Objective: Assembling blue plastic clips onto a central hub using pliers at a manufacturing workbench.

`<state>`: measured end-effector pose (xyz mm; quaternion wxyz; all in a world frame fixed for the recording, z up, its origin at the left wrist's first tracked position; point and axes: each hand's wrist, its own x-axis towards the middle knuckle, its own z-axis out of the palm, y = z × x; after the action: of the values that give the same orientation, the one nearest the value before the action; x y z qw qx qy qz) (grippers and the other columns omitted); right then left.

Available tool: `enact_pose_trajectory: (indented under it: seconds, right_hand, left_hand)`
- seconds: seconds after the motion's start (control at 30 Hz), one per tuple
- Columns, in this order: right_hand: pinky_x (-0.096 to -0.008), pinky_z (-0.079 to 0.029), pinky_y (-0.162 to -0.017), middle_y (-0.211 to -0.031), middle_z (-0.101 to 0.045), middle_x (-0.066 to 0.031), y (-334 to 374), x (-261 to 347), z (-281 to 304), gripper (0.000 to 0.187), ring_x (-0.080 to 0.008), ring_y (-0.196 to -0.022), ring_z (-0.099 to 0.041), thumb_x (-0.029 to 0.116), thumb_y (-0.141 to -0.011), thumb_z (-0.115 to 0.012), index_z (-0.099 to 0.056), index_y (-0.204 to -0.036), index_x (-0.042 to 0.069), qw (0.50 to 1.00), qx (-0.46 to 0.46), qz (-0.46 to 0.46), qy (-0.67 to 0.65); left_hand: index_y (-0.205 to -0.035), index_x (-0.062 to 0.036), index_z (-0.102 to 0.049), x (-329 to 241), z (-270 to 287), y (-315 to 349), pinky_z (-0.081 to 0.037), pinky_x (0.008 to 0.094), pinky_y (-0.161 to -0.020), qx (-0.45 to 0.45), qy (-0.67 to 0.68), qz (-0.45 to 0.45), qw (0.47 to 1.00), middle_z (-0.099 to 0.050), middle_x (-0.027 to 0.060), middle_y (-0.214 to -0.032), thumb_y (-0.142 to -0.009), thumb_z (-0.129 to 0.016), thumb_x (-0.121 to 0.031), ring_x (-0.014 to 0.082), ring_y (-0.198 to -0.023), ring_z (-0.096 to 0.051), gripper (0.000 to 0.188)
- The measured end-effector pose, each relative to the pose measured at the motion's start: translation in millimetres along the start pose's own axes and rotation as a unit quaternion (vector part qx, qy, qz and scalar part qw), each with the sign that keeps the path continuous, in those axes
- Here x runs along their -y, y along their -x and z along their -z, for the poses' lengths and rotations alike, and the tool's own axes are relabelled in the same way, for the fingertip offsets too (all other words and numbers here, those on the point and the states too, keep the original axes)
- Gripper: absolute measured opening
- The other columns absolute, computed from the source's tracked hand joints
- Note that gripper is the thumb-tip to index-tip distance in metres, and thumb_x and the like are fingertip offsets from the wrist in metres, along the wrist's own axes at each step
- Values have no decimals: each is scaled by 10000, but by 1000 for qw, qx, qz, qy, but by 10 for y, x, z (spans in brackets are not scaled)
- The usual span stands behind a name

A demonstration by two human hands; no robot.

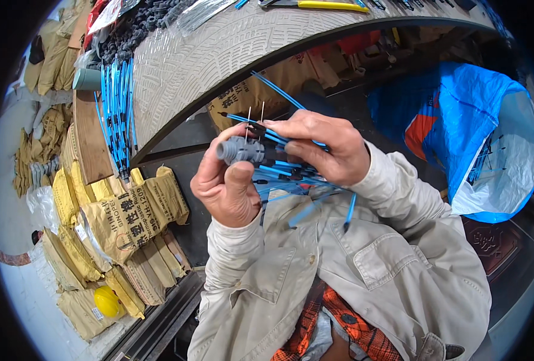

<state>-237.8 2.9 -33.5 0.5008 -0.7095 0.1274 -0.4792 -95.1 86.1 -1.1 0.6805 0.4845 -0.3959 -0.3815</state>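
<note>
Thumb and fingers of my left hand (pixel 228 195) are closed round a grey ribbed plastic fitting (pixel 241 149) with a round open end. Two thin metal pins (pixel 263 111) stand up beside it. My right hand (pixel 330 147) is pinching thin blue tubes (pixel 273 137) with black end pieces, just to the right of the fitting. More blue tubes (pixel 291 172) hang below both hands in front of my jacket, some blurred. Whether the tube ends touch the fitting is hidden by my fingers.
A textured grey table (pixel 201 75) curves across the top, with blue tubes (pixel 116 114) over its left end and yellow-handled pliers (pixel 333 5) at its far edge. An open blue plastic sack (pixel 471 108) stands at right. Paper sacks (pixel 131 216) and a yellow hard hat (pixel 109 302) lie at left.
</note>
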Motion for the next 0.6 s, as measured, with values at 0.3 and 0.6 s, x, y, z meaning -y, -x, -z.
enact_pose_trajectory:
  seconds: [0.3, 0.6]
  right_hand:
    - [-259, -469, -540, -883, -608, -127, 126, -89, -156, 399, -184, -634, -543, -79, -728, -579, -551, -1124, -35, 986, -75, 113, 101]
    - [-255, -471, -514, -840, -596, -118, 92, -152, -103, 444, -178, -616, -545, -82, -691, -579, -552, -1131, -31, 995, -25, 86, 43]
  left_hand:
    - [-1115, 64, -543, 46, -128, 10, -433, 264, -857, -27, -12, -11, 1000, -628, 167, -998, -792, -664, -139, 191, -894, -583, 401]
    - [-1126, 59, -532, 26, -128, 86, -433, 271, -858, -44, -37, 10, 998, -628, 160, -1002, -830, -635, -175, 185, -887, -584, 392]
